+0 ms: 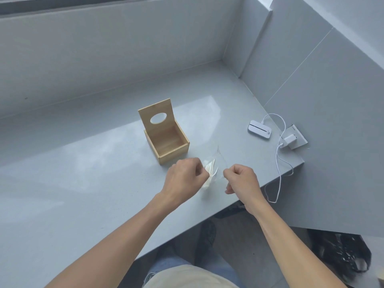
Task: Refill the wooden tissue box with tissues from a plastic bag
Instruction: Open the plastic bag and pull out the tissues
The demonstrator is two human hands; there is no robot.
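- Presently, step in hand: opening the bag (214, 163), judged from both hands pinching clear film between them; tissues not yet in the box (166, 140).
- Left hand (185, 175): fingers curled shut, gripping the left edge of the bag, a pale fold of film or tissue showing just beside the knuckles.
- Right hand (242, 180): fingers curled shut, pinching the right edge of the film; the pull looks outward, toward 3 o'clock.
- Bag: transparent, hard to trace; held above the counter (83, 183) between the hands, an upper flap rising toward 12 o'clock. How many tissues it holds cannot be told.
- Box: wooden, at 11 o'clock from the hands, near but apart; lid (156, 116) with oval slot stands raised at the back, cavity appears empty.
- Next move, as a judgement: part the film wide enough to free the tissues, then carry them to 11 o'clock and lower them into the open cavity; thin film may tear or cling.
- Surface: glossy grey counter, reflective, with a corner edge at 4 o'clock.
- Also on the counter, well apart at 2 o'clock: white device (259, 129), cable (277, 163), charger (288, 140) in a socket.
- Room: grey tiled walls at 12 and 2 o'clock; dark window frame along the top.
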